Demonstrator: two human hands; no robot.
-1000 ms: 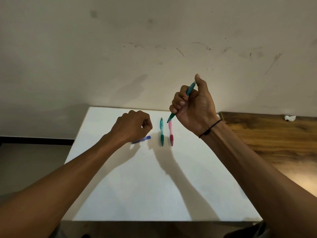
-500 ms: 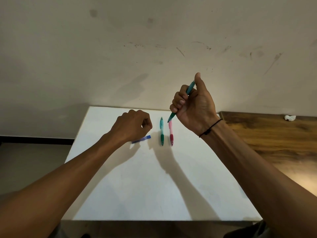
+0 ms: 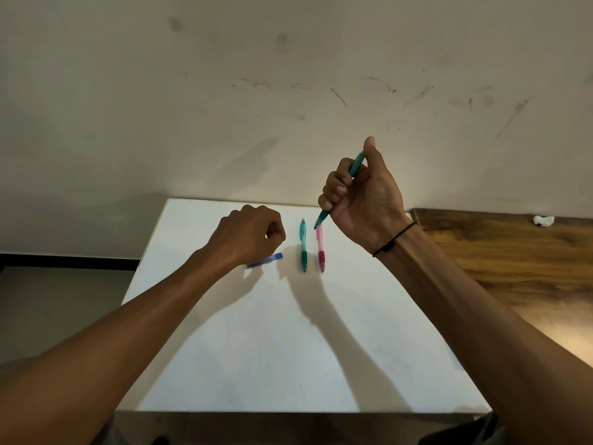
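Observation:
My right hand (image 3: pixel 362 200) is raised above the far side of the white table (image 3: pixel 288 348). It grips a teal pen (image 3: pixel 323 216) in a fist, thumb on the pen's upper end and tip pointing down-left. Below it a green pen (image 3: pixel 303 245) and a pink-red pen (image 3: pixel 320 248) lie side by side on the table. My left hand (image 3: pixel 250 236) hovers to their left with fingers curled, holding nothing that I can see. A blue pen (image 3: pixel 266 260) lies on the table, partly hidden under that hand.
The white table stands against a scuffed pale wall. A wooden surface (image 3: pixel 513 252) adjoins it on the right, with a small white crumpled object (image 3: pixel 543 220) near the wall. Floor shows to the left of the table.
My right hand has shifted very slightly upward with the teal pen. The left hand and the pens on the table have not moved.

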